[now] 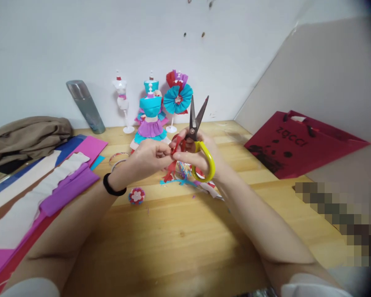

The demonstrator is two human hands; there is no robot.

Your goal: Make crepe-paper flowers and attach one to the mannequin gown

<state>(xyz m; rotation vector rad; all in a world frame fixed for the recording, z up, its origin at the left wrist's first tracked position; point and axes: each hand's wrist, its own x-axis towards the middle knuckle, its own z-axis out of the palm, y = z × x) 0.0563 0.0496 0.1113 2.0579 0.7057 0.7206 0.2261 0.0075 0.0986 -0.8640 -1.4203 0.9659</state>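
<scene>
My left hand [151, 156] and my right hand [198, 154] meet above the middle of the wooden table. Between the fingertips of both is a red crepe paper strip [177, 147], crumpled and partly hidden by the fingers. A pair of scissors [200, 140] with yellow handles also rests in my right hand, blades apart and pointing up and away. Beneath the hands lie red and blue paper scraps [173, 175]. A round red, white and blue flower piece [137, 196] sits on the table below my left wrist.
Small dress forms in paper outfits [151, 107] stand at the wall, beside a bare white form [121, 97]. A bottle [85, 106] leans there too. Coloured paper sheets [49, 185] and a brown cloth [34, 134] cover the left; a red paper bag [303, 144] lies right.
</scene>
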